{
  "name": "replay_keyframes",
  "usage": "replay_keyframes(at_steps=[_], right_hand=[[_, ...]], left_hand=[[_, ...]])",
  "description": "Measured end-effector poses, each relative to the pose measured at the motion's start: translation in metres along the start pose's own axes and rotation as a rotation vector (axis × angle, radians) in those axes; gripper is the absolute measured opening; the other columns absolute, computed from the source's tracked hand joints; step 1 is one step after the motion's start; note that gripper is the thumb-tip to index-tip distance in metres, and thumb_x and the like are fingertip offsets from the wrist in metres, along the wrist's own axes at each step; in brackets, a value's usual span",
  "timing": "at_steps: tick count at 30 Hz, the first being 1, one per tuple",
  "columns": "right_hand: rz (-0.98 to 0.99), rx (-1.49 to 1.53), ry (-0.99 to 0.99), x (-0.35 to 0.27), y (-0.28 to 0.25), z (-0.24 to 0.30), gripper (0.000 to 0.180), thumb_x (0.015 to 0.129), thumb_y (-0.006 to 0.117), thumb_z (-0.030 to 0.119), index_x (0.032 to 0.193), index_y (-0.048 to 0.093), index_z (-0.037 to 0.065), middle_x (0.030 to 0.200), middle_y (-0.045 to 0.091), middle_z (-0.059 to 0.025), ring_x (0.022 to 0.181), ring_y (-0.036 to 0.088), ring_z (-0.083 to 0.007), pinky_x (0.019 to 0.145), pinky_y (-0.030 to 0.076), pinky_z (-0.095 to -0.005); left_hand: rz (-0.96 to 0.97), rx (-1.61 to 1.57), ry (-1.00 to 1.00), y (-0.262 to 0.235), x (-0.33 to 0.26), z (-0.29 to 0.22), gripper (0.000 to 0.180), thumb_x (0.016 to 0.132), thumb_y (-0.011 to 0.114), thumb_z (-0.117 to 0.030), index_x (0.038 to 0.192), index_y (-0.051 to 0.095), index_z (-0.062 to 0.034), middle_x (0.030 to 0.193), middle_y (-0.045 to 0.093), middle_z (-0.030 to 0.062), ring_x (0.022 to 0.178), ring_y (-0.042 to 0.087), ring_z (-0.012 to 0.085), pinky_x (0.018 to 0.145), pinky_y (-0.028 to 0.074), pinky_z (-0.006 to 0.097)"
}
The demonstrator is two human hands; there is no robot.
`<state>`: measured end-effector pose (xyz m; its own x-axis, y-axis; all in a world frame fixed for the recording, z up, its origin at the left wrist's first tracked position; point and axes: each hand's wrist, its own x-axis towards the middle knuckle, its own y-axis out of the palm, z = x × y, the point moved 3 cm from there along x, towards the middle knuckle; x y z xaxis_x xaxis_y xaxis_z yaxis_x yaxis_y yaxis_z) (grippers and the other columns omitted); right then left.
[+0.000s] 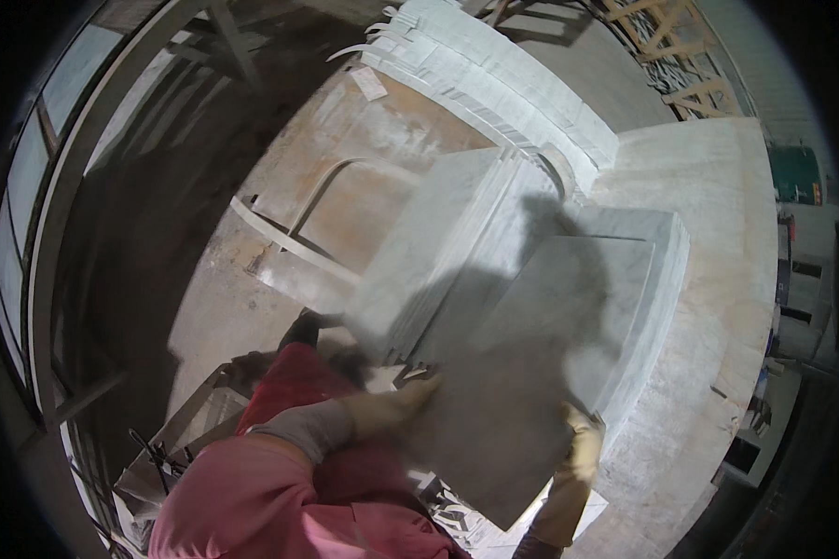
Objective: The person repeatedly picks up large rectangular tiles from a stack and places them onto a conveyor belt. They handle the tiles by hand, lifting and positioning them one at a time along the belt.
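Observation:
A grey marble slab (pixel 503 429) is held tilted in front of my body, low in the view. My right hand (pixel 583 440), in a pale yellowish glove, is closed round its right edge. My left hand (pixel 419 395) grips the left edge, its fingers partly hidden and blurred. Beyond the held slab lies a stack of pale marble slabs (pixel 639 307). To its left, more slabs (pixel 438 233) lean together in a row. Their near ends stand close to my left hand.
A worn tabletop (pixel 336 121) carries curved strips (pixel 294 240) at the left. Long white stone strips (pixel 494 70) are piled at the back. Wooden frames (pixel 671 47) stand far right. Left of my arm, something red (pixel 294 377) ends in a dark shape I cannot make out.

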<state>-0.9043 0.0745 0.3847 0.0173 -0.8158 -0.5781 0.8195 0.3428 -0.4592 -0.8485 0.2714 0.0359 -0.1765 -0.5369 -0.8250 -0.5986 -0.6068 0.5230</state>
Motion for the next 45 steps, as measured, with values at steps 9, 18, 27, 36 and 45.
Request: replay_keyframes(at_steps=[9,18,27,36,45], right_hand=[[-0.057,0.034,-0.161,-0.077,0.032,0.042,0.048,0.082,0.072,0.006,0.127,0.067,-0.009,0.117,0.073,-0.0160,0.108,0.068,-0.0296,0.100,0.052,-0.0393],[0.064,0.000,-0.399,-0.136,0.071,0.099,0.043,0.086,0.072,0.018,0.124,0.069,-0.004,0.113,0.072,-0.0154,0.099,0.069,-0.0297,0.090,0.054,-0.0423],[0.139,-0.095,-0.837,-0.177,0.087,0.145,0.040,0.090,0.071,0.023,0.123,0.071,0.001,0.115,0.073,-0.0171,0.101,0.070,-0.0342,0.091,0.054,-0.0467],[0.266,-0.126,-1.142,-0.205,0.131,0.171,0.037,0.094,0.071,0.028,0.122,0.073,0.005,0.117,0.073,-0.0189,0.103,0.070,-0.0388,0.092,0.055,-0.0511],[0.349,-0.259,-1.450,-0.260,0.251,0.210,0.034,0.097,0.070,0.033,0.122,0.075,0.010,0.120,0.074,-0.0206,0.105,0.071,-0.0433,0.093,0.055,-0.0555]], left_hand=[[0.219,-0.272,-0.080,0.017,-0.116,-0.066,0.060,0.105,0.050,-0.045,0.153,0.047,-0.0086,0.151,0.052,0.0082,0.136,0.048,0.0249,0.120,0.027,0.045],[0.078,-0.176,0.039,-0.014,-0.208,-0.165,0.059,0.103,0.057,-0.052,0.138,0.063,-0.0062,0.137,0.064,0.0108,0.122,0.059,0.0258,0.107,0.043,0.043],[-0.008,-0.046,0.328,-0.038,-0.315,-0.236,0.086,0.098,0.047,-0.075,0.162,0.038,-0.0191,0.164,0.038,0.0186,0.153,0.028,0.0430,0.119,0.034,0.061],[0.118,-0.462,0.770,-0.089,-0.365,-0.260,0.058,0.109,0.052,-0.047,0.148,0.055,-0.0041,0.150,0.058,0.0082,0.136,0.051,0.0163,0.117,0.037,0.033],[-0.069,-0.356,0.906,-0.203,-0.430,-0.300,0.069,0.109,0.042,-0.056,0.155,0.047,-0.0047,0.157,0.051,0.0104,0.145,0.043,0.0216,0.123,0.026,0.035]])
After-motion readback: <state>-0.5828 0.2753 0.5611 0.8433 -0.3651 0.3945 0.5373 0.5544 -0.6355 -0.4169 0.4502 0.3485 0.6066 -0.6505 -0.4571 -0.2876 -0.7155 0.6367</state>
